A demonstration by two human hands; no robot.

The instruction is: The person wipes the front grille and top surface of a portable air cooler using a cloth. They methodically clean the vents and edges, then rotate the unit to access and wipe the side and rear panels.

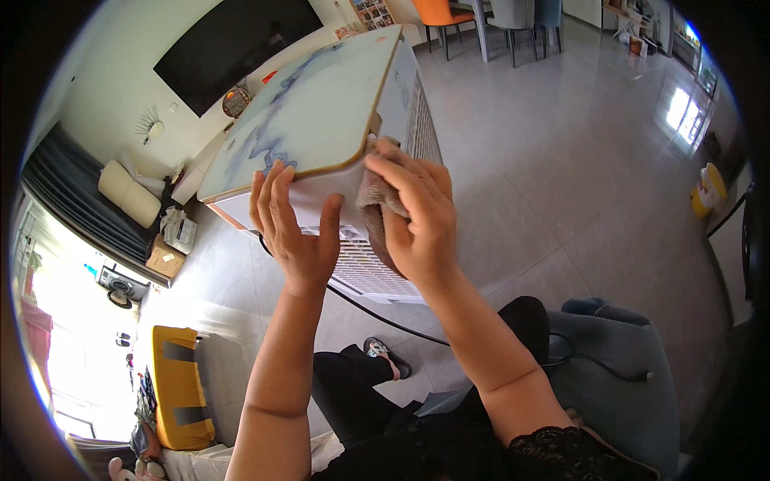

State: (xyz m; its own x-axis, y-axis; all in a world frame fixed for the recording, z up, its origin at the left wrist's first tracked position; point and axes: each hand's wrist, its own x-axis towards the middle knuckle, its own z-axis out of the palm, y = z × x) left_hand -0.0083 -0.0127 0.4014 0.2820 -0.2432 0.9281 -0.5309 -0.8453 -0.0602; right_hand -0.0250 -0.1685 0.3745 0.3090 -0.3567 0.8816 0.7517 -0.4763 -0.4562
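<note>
A white heater table [345, 183], with vented slatted sides and a gold-trimmed pale glass top [321, 104] patterned in blue, stands before me. My left hand [297, 232] lies against its near edge, fingers stretched and thumb apart, with nothing in it. At the near right corner my right hand [421, 216] grips a brownish-grey cloth [373, 200]. The cloth is bunched between thumb and fingers, pressed on the corner, and its lower end hangs down over the slats.
A black cord [385, 322] runs from the table past my legs to a grey-blue seat [613, 393]. A yellow stool [178, 389] stands at left. A wall television [237, 52] and an orange chair [441, 14] are farther off. A yellow-and-white bucket [709, 191] is at right.
</note>
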